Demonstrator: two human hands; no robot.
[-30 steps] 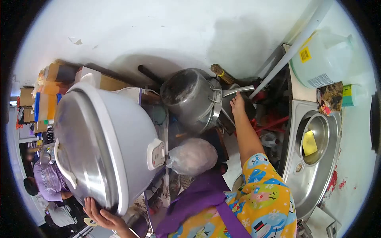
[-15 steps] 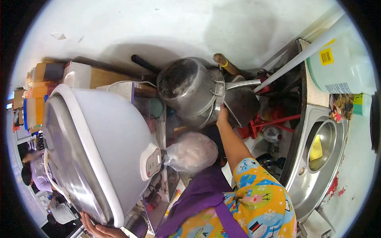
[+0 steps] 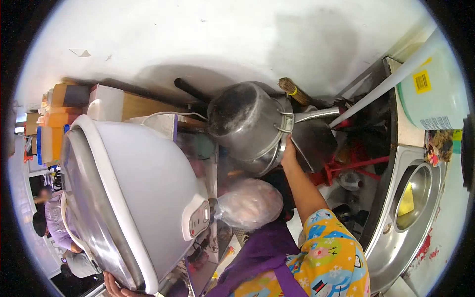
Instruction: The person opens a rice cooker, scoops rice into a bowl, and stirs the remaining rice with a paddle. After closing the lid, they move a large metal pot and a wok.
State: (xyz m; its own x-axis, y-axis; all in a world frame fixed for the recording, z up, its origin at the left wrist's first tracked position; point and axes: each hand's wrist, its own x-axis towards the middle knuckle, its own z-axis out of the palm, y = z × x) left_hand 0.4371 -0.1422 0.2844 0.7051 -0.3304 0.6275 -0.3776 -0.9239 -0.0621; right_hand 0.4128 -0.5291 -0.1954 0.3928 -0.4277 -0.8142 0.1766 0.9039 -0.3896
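My right hand (image 3: 290, 152) is closed at the rim of a stacked metal pot (image 3: 243, 116), just below its side handle. The pot lies tilted, with its scorched base facing me. Behind my wrist is a dark metal pan-like piece (image 3: 315, 143). At the lower left, the fingers of my left hand (image 3: 118, 287) curl at the edge of a large white rice cooker (image 3: 148, 173) with a steel lid (image 3: 94, 198). The frame cuts off the rest of that hand. Between the cooker and my right arm is a clear plastic bag (image 3: 251, 203) with pale contents.
A steel sink (image 3: 381, 257) is on the right, holding a round basin (image 3: 418, 193) with a yellow piece inside. A large translucent bottle (image 3: 435, 94), white pole (image 3: 383, 81) and bundled-bristle brush (image 3: 293, 90) stand nearby. Boxes (image 3: 106, 101) line the wall; another person (image 3: 57, 218) is far left.
The whole view has shifted slightly, so everything appears a little lower and further right. My right hand stays at the pot and my left hand at the rice cooker.
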